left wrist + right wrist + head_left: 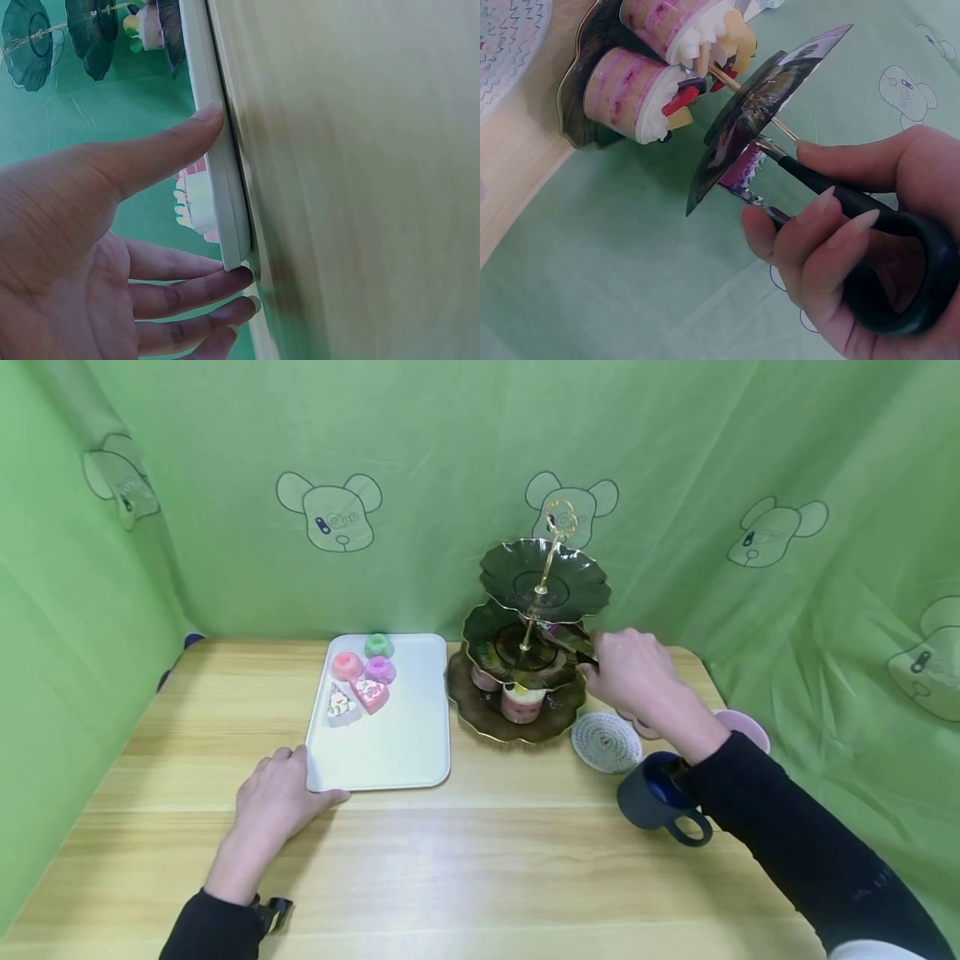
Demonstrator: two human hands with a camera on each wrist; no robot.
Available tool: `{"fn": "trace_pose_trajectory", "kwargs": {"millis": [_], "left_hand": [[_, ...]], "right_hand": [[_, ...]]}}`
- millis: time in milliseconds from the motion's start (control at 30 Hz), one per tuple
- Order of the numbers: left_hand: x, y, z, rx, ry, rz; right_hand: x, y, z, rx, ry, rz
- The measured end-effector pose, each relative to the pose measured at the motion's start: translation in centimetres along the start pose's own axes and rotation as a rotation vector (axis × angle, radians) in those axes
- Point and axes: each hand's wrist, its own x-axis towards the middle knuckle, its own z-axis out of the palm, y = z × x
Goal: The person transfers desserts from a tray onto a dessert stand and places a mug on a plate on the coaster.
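Note:
My left hand [276,791] touches the near left corner of a white tray [405,727], its thumb along the front rim and straight fingers at the side. The tray carries a green, an orange and a purple ring-shaped sweet plus a white cake slice [342,707] and a pink heart-shaped cake [371,694]. In my right hand [637,672] are black-handled tongs [817,180], fingers curled round the handle. Their metal tips are at a purple cake piece [740,169] on the middle tier of a dark three-tier stand [577,593], partly hidden under the top plate.
Dessert cups [522,703] with fruit stand on the bottom tier. A patterned saucer [606,743], a dark blue mug [641,797] and a pink dish [744,727] are around my right forearm. Green cloth [435,460] hangs along the table's back and sides.

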Motion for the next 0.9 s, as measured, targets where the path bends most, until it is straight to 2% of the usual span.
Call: {"fn": "trace_pose_trajectory", "kwargs": {"millis": [233, 400, 533, 733, 833, 900], "left_hand": [[-0.1, 0.1, 0.2, 0.005, -0.010, -0.002], [0.0, 0.1, 0.2, 0.010, -0.010, -0.005], [0.1, 0.0, 0.2, 0.015, -0.008, -0.007], [0.0, 0.1, 0.0, 0.010, -0.001, -0.003], [-0.1, 0.1, -0.1, 0.013, -0.008, -0.007], [0.0, 0.3, -0.1, 0.013, -0.016, -0.006]], "right_hand": [[-1.3, 0.2, -0.4, -0.056, -0.010, 0.017], [-3.8, 0.6, -1.7, -0.082, 0.006, 0.032], [-6.6, 0.3, -2.6, -0.036, 0.082, 0.019], [-10.3, -0.7, -3.3, -0.011, 0.240, -0.078], [-11.4, -1.7, -3.2, 0.008, 0.281, -0.103], [-11.8, -2.4, -3.0, 0.021, 0.276, -0.101]]}}
